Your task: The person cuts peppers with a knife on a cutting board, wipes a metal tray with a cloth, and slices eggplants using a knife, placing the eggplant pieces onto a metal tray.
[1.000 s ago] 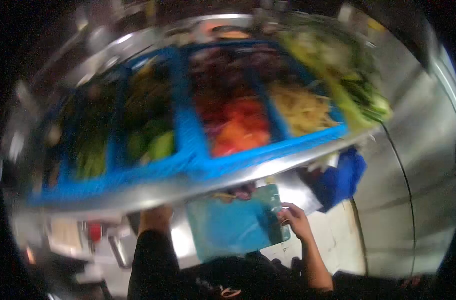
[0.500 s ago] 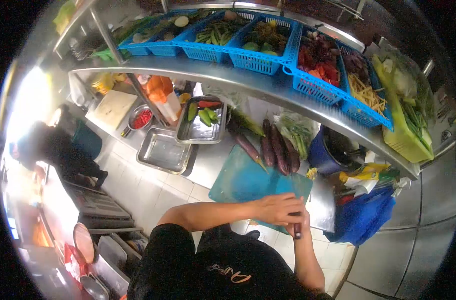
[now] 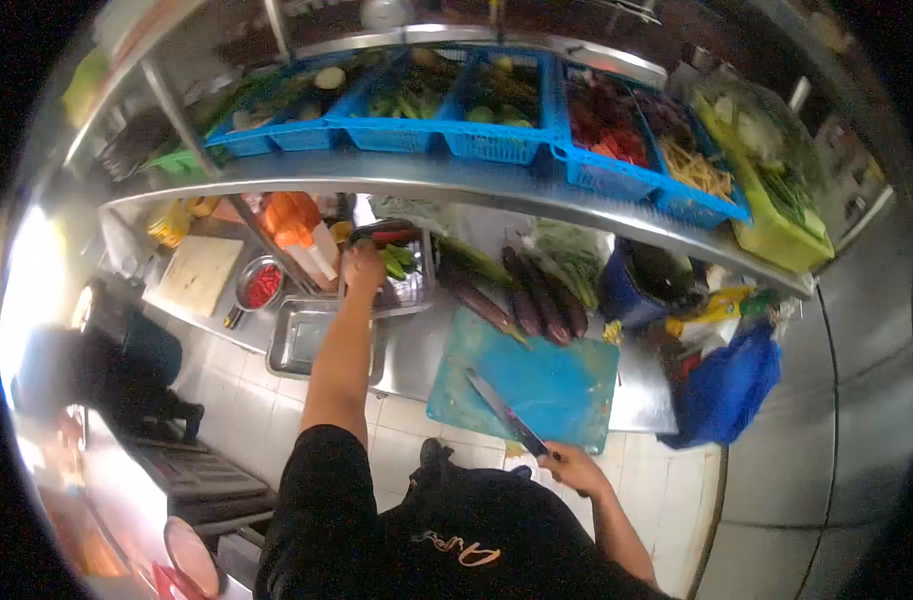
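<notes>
My right hand is closed around the handle of a kitchen knife. The blade points up and left over the blue-green cutting board. At the far left of the counter, my left hand is over the left part of a metal tray. Its fingers point away from me and are hidden, so I cannot tell whether they grip anything. Green peppers and a red pepper lie in that tray beside the hand. Several dark purple eggplants rest behind the board.
A second metal tray sits near the counter edge, with a bowl of cut red peppers and a white board farther left. Blue baskets line the shelf overhead. A blue bag is at right; another person is far left.
My left hand has left my right hand and moved left to the tray with peppers. The knife blade now shows over the board in my right hand. The view has shifted slightly.
</notes>
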The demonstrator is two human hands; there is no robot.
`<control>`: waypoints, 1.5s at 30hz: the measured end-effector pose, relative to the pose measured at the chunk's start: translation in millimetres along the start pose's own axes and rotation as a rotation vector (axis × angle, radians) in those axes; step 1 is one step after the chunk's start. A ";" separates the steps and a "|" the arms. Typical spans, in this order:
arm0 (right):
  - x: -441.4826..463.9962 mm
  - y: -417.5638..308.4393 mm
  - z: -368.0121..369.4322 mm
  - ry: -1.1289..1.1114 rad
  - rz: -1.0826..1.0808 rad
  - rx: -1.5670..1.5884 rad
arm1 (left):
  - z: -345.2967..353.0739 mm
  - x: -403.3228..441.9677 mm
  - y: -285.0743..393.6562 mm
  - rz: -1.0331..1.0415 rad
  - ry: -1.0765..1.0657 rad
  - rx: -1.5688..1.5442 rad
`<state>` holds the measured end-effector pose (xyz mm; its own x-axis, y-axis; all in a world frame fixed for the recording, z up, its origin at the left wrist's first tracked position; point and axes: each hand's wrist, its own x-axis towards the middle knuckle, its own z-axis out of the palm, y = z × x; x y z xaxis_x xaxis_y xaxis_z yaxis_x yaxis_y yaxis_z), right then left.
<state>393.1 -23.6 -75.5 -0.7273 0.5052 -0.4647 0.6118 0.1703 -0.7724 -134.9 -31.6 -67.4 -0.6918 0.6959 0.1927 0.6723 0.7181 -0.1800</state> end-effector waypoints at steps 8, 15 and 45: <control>-25.3 -15.4 8.9 0.288 -0.061 -0.177 | 98.5 70.3 -25.4 0.078 0.155 -0.079; -49.0 -22.6 51.7 0.287 -0.009 -0.416 | 62.6 67.4 -50.7 0.334 0.284 0.054; -74.1 12.6 8.2 0.744 -0.045 -0.219 | -22.4 -250.9 183.4 0.702 0.064 -0.999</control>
<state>452.2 -65.9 -54.3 -0.4000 0.9157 0.0378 0.6906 0.3283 -0.6444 167.9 -74.6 -127.1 -0.1016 0.9089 0.4044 0.8208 -0.1531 0.5503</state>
